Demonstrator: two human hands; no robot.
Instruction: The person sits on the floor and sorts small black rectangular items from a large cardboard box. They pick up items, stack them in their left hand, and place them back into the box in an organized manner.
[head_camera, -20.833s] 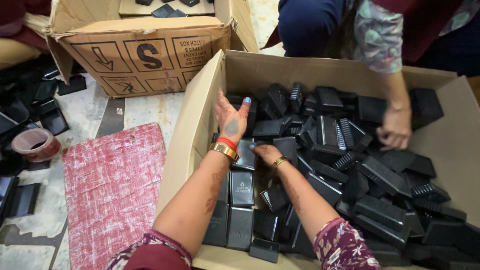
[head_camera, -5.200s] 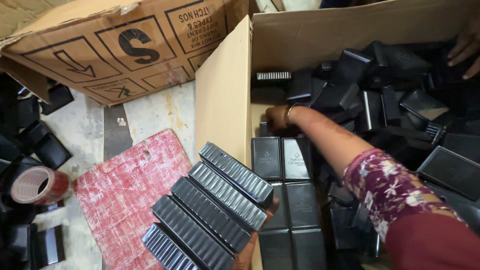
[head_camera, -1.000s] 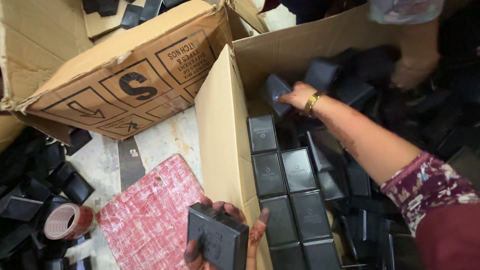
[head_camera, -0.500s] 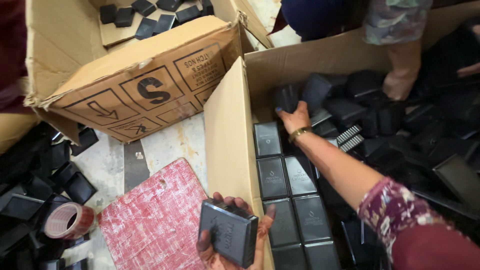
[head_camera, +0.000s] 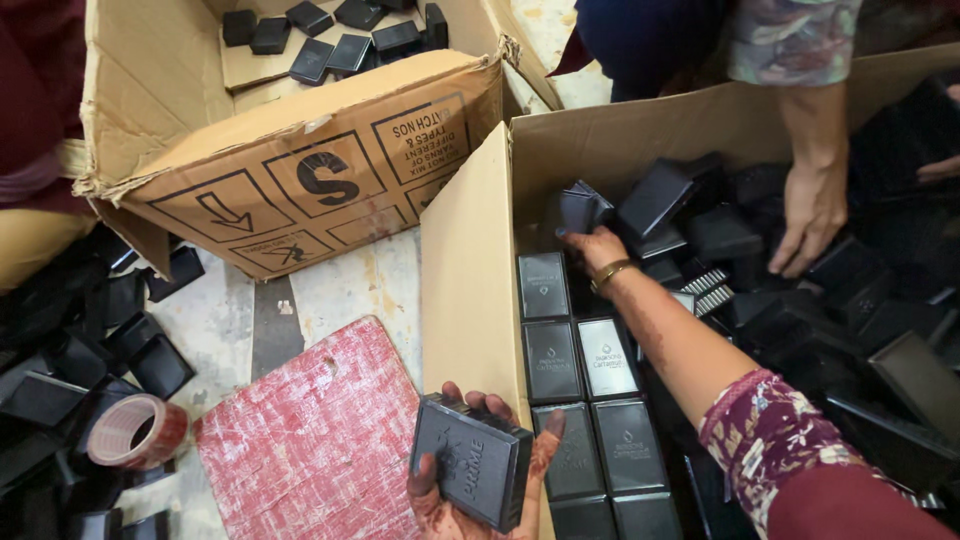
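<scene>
Hands sorting black boxes at a large carton

Left hand grasps a flat black box just outside the carton's wall; inside, right hand clenches a small black box above neat rows, another person's hand nearby.

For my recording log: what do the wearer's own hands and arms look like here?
Bare left hand with dark patterned staining on palm and fingers. Right hand wears a gold-coloured bangle; faint patterning runs along the forearm, and a maroon floral-print sleeve covers the upper arm.
</scene>
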